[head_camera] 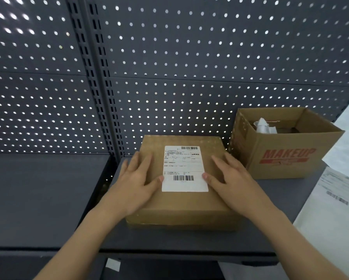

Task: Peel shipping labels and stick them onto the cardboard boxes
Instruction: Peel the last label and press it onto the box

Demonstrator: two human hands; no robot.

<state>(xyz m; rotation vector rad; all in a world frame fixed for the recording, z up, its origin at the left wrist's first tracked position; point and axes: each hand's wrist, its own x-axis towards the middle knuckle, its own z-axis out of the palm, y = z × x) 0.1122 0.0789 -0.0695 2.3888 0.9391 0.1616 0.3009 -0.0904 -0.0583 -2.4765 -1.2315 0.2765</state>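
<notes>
A flat closed cardboard box [181,207] lies on the dark shelf in front of me. A white shipping label [183,168] with two barcodes lies flat on the box's top. My left hand [135,178] rests flat on the box to the left of the label, its thumb tip touching the label's left edge. My right hand [230,178] rests flat on the right side, its thumb tip at the label's right edge. Both hands have straight, spread fingers.
An open cardboard box marked MAKEUP [280,146] stands at the back right with crumpled white backing paper [262,125] inside. A sheet of printed labels [335,199] lies at the right edge. A perforated metal back panel [169,67] rises behind the dark shelf [48,199].
</notes>
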